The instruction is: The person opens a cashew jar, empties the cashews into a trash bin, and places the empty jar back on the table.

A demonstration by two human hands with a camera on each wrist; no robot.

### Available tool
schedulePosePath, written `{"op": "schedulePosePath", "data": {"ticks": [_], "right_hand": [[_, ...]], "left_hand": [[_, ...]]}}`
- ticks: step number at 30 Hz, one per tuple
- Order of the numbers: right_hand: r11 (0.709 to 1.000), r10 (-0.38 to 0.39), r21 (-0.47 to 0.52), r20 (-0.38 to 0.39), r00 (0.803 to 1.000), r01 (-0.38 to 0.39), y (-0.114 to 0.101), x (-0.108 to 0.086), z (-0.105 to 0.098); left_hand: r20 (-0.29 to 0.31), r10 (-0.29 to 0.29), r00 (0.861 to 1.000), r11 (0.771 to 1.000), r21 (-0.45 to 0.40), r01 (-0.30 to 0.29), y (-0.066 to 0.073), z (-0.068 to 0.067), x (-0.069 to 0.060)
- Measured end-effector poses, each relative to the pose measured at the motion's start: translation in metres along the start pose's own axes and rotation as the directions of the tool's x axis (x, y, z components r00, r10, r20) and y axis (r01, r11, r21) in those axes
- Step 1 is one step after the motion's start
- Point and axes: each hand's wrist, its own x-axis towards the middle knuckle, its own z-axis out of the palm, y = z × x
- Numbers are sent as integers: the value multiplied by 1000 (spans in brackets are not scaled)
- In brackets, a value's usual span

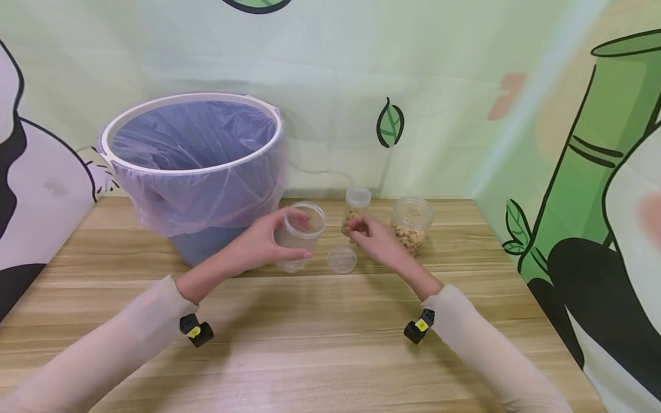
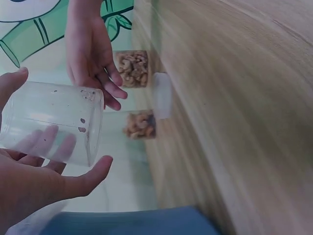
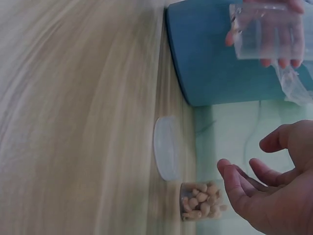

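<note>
Left hand: yours [image 1: 258,241] is clamped round a clear cylindrical plastic jar [image 1: 303,240], thumb on the near side.
Held jar: raised off the brown wood-grain table [image 1: 310,350], 10 o'clock from the flat lid; brown specks near its base.
Right hand: yours [image 1: 381,240], fingers apart and loosely bent, nothing in them; just beside the narrow jar.
Flat lid: clear round plastic disc [image 1: 342,261], on the table between your hands.
Narrow jar: clear, slim, whitish-capped, with tan nuts [image 1: 354,213]; between 12 and 1 o'clock from that lid.
Wide jar: clear, squat, lidded, with tan nuts [image 1: 412,229]; 2 o'clock.
Bin: blue, white-rimmed, plastic-lined [image 1: 196,246]; 10 o'clock, past your left hand.
</note>
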Motion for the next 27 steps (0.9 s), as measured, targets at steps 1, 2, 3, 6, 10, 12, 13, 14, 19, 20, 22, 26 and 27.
{"op": "schedulePosePath", "data": {"ticks": [1,2,3,6,10,12,13,14,19,20,22,26,27], "right_hand": [[1000,3,-9,1,1000,-3,2,-1,0],[1000,5,-25,1,1000,-5,3,-1,0],[999,9,-41,6,1000,-9,4,-2,0],[997,15,-80,41,999,-12,7,-3,0],[994,36,-107,105,994,-24,11,-2,1],[989,57,-145,137,989,-37,13,-1,2],[984,64,-174,154,986,-37,14,-1,3],[978,71,-207,166,984,-35,15,-1,4],[943,61,-333,227,972,18,14,-4,11],[935,58,-355,230,972,28,13,-5,12],[918,47,-394,232,972,50,12,-5,16],[885,47,-461,227,973,65,13,-2,24],[880,49,-471,222,974,63,14,-1,26]], "left_hand": [[-5,-3,1000,1000,-6,3,-4,2,2],[-11,-9,1000,1000,-11,8,-7,5,4],[-19,-15,1000,1000,-18,14,-10,7,6],[-39,-32,999,999,-38,30,-20,14,12],[-73,-59,996,994,-93,52,-35,23,21],[-96,-76,993,991,-121,64,-43,27,25],[-109,-84,991,989,-129,70,-47,30,27],[-120,-88,989,988,-137,72,-51,32,28],[-172,-115,978,986,-141,91,-64,42,34],[-182,-121,976,985,-145,95,-65,44,35],[-201,-134,970,983,-150,104,-67,46,37],[-231,-173,957,976,-170,136,-69,48,40],[-237,-182,954,975,-172,143,-70,48,40]]}}
